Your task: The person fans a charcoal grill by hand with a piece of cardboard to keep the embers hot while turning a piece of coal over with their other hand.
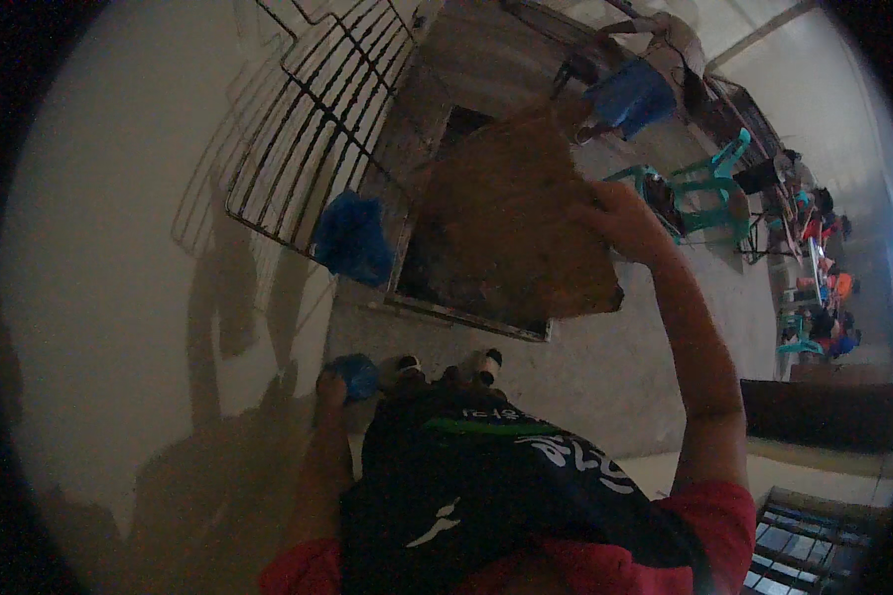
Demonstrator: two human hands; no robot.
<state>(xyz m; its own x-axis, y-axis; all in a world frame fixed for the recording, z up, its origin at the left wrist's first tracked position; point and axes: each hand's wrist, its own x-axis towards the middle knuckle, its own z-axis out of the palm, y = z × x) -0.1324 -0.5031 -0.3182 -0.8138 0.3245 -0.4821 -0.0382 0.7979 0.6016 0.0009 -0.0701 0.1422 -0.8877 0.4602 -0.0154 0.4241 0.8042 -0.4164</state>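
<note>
My right hand [613, 220] is closed on the right edge of a flat brown sheet [511, 213] that looks like cardboard. The sheet hangs over a low rectangular frame or tray [471, 319] with a dark inside, hiding much of it. Low on the left, my left hand [331, 387] is closed on a crumpled blue plastic bag [355, 377], its fingers partly hidden. Another blue plastic bag [353, 238] is at the lower corner of a black wire rack [318, 129].
A pale wall [109, 248] runs along my left. At the upper right another person [670, 50] bends beside a blue cloth-like thing [633, 94]. Green plastic chairs [709, 193] stand to the right, with several people farther off. Grey floor [645, 367] lies before my feet.
</note>
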